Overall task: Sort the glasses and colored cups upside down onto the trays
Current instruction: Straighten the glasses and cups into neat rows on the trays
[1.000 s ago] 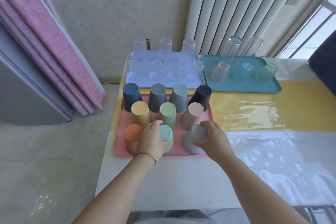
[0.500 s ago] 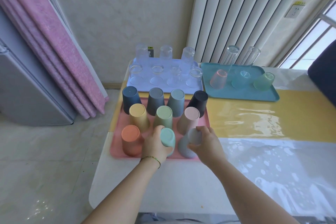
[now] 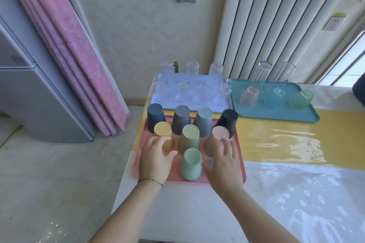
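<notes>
Judging by how full the trays are, the sort looks close to its end, with the front row of the pink tray (image 3: 174, 174) as the step in hand. Both hands hover low over that tray at the near edge of the table (image 3: 276, 144). The right hand (image 3: 224, 161) is spread, fingers straight and holding nothing, its tips just beside the pink cup (image 3: 220, 133). The left hand (image 3: 155, 161) is loosely curved at the foot of the yellow cup (image 3: 162, 129); whether it grips anything underneath cannot be told. Between them the mint cup (image 3: 191, 164) stands mouth down, with the olive cup (image 3: 189, 138) behind it and a back row made up of the navy cup (image 3: 156, 114), grey cup (image 3: 181, 119), grey-green cup (image 3: 204, 120) and black cup (image 3: 227, 120), all inverted. Whatever sits beneath either palm is hidden. The next move likely calls for lifting the hands straight up, since the cups stand close together and a sideways sweep could tip a neighbour. Farther back, the lilac tray (image 3: 171, 105) holds clear glasses upside down, and the teal tray (image 3: 276, 115) carries three tinted glasses plus two tall ones at its far edge. A pink curtain (image 3: 75, 55) and a fridge (image 3: 29, 94) stand off to the left, well apart from the work.
</notes>
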